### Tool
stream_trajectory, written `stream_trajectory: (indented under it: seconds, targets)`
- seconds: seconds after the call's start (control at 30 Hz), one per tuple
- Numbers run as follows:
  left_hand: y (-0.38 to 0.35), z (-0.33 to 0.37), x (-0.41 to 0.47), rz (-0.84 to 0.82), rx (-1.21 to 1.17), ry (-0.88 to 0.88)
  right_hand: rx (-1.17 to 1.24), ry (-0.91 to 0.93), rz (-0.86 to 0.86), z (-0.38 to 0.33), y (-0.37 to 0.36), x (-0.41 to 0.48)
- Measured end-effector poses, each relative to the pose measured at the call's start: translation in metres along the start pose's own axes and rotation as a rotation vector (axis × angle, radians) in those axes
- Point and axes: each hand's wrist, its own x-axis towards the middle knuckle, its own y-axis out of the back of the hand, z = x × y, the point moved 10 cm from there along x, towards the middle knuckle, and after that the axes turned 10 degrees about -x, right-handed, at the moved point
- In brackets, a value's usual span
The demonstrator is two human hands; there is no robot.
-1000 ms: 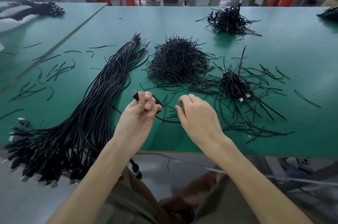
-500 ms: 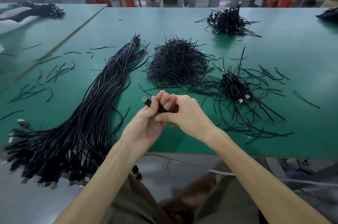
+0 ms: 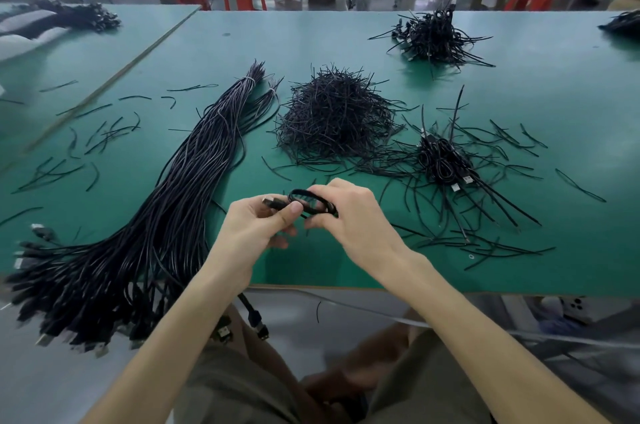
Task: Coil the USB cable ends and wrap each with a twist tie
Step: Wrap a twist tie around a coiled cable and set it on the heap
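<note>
— What is seen at the left of the green table (image 3: 554, 94)?
— Loose black ties (image 3: 104, 133) are scattered at the far left. Just right of them a thick bundle of uncoiled cables (image 3: 166, 216) is laid from far to near, with its plugs hung over the near edge

— And how are the hands set?
— The left hand (image 3: 256, 229) is closed on the USB cable (image 3: 308, 202), whose plug (image 3: 272, 202) is pinched between thumb and fingers. A small loop of that cable is held up above the near middle of the table, and its right side is gripped by the curled fingers of the right hand (image 3: 353, 219)

— What is found further right?
— A heap of twist ties (image 3: 336, 115) is piled beyond the hands. To its right a cluster of coiled cables (image 3: 443, 160) is ringed by stray ties, and another dark cluster (image 3: 433, 39) is seen at the far side
</note>
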Motion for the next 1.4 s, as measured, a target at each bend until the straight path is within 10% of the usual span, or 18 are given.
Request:
stream_trajectory:
  seconds: [0.67,1.13,1.4]
  targets:
    - [-0.032,-0.014,0.008,-0.462,0.941,-0.015,-0.493,0.27,-0.018,-0.018,-0.02,-0.029]
    - [-0.037,0.005,0.037,-0.287,0.877,-0.215,-0.695,0.191,0.153,0.0,-0.019,-0.008]
    - [-0.048,-0.01,0.048,-0.494,0.545,0.204,-0.587,0.281,0.199,0.001,-0.009,0.021]
